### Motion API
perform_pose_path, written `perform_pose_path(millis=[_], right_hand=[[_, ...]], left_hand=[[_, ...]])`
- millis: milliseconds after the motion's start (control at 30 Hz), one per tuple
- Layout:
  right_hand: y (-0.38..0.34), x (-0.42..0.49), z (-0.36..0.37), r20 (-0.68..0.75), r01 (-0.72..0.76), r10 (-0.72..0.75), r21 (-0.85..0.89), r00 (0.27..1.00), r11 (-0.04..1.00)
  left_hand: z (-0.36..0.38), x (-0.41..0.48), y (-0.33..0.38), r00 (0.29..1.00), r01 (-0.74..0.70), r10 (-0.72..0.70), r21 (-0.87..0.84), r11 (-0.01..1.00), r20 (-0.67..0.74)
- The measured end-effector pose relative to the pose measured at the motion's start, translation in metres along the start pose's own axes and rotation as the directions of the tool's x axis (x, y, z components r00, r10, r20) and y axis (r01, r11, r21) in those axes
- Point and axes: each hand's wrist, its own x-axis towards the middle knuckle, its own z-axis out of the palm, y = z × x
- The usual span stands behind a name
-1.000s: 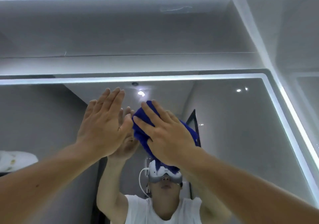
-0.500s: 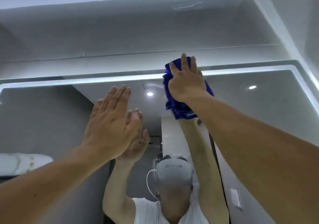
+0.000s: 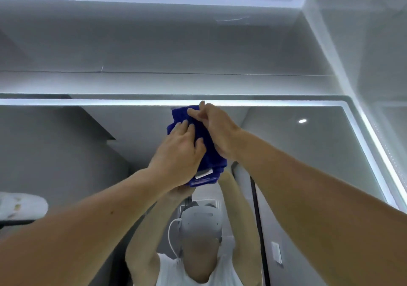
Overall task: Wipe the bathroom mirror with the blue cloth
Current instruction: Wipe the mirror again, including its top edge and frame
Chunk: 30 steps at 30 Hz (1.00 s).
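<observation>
Up high, both my hands are on the blue cloth [image 3: 203, 144], flat on the mirror [image 3: 308, 153] near its lit top edge [image 3: 88, 102]. My left hand [image 3: 178, 153] presses w/ flat fingers; my right hand [image 3: 217, 129] pinches the top so it won't drop. Nothing's in my way. White towel [image 3: 22, 206] shows far left.

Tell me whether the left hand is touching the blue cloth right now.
Touching. The head view shows the left hand laid on the blue cloth, its fingers overlapping the fabric with no gap, beside the right hand at the mirror top.
</observation>
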Motion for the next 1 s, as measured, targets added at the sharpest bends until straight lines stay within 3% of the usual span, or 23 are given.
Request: perform_pose_path(millis=[167, 233, 433, 567, 700, 867, 1000], right_hand=[[0.000, -0.009, -0.024, -0.094, 0.114, -0.091, 0.279, 0.991, 0.953], [0.006, -0.014, -0.032, -0.113, 0.149, -0.119, 0.315, 0.986, 0.937], [0.027, -0.018, -0.050, -0.275, 0.308, -0.316, -0.074, 0.908, 0.949], [0.039, -0.010, -0.053, -0.226, 0.395, -0.477, -0.329, 0.849, 0.858], [0.048, -0.011, -0.057, -0.251, 0.395, -0.532, -0.439, 0.808, 0.807], [0.057, -0.018, -0.072, -0.222, 0.388, -0.619, -0.609, 0.754, 0.691], [0.061, -0.030, -0.079, -0.245, 0.306, -0.607, -0.688, 0.756, 0.658]], left_hand=[[0.019, 0.022, 0.027, 0.965, 0.248, -0.252, 0.066, 0.966, 0.065], [0.036, 0.021, 0.030, 0.937, 0.344, -0.347, 0.077, 0.936, 0.038], [0.072, 0.037, 0.021, 0.923, 0.350, -0.320, 0.121, 0.929, -0.215], [0.039, 0.104, -0.005, 0.943, 0.299, -0.263, 0.168, 0.939, -0.206], [0.012, 0.136, -0.014, 0.951, 0.298, -0.268, 0.221, 0.929, -0.157], [0.027, 0.110, -0.003, 0.950, 0.160, -0.077, 0.261, 0.952, -0.302], [0.066, 0.029, 0.008, 0.953, 0.088, -0.023, 0.205, 0.975, -0.303]])
